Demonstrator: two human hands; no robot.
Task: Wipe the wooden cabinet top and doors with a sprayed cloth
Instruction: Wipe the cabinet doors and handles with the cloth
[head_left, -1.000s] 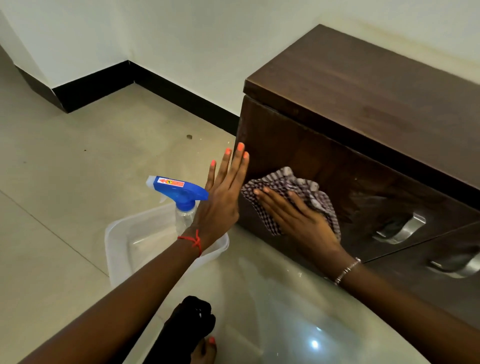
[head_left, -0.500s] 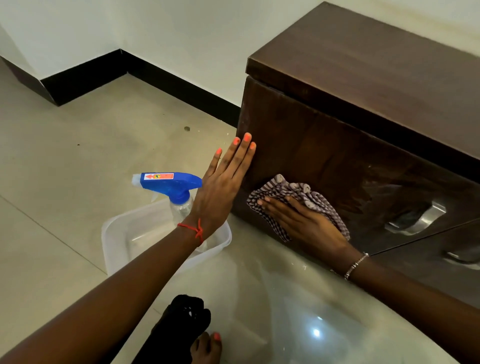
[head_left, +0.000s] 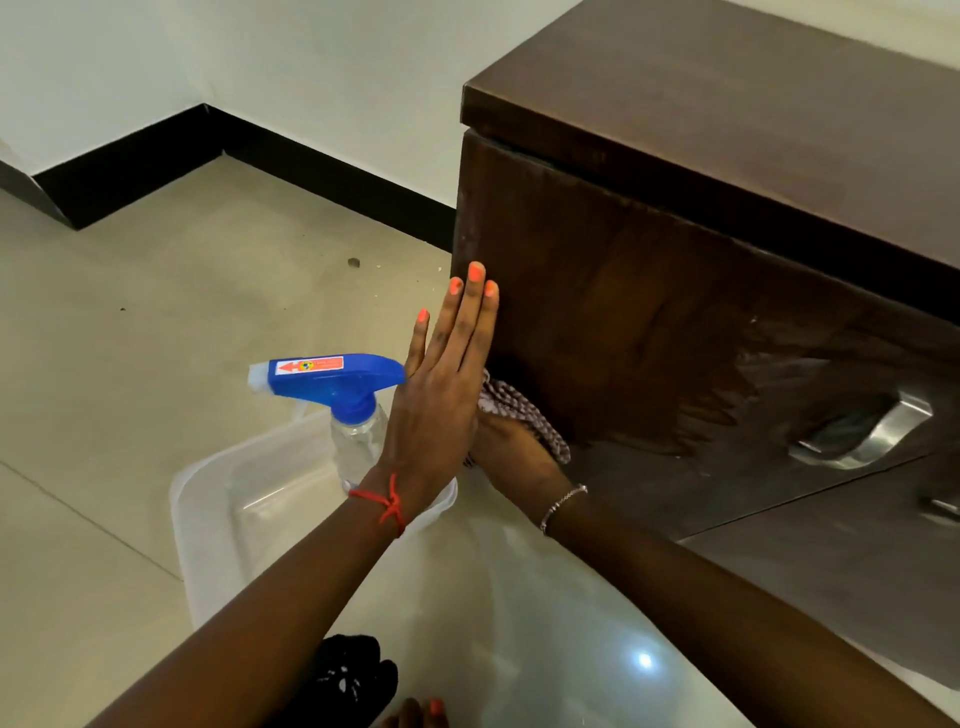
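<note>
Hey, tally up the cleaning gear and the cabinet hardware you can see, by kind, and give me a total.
Spray bottle: 1
Clear plastic tub: 1
Checked cloth: 1
Metal door handles: 2, the second cut off at the frame edge
Total: 5

We saw soft, fairly bright, even room light. A small white glare spot shone on the glossy floor (head_left: 644, 661), and the dark cabinet (head_left: 675, 312) front carried a dull sheen. Shadows were faint. Straight lines bowed toward the edges, and focus held mostly sharp.
</note>
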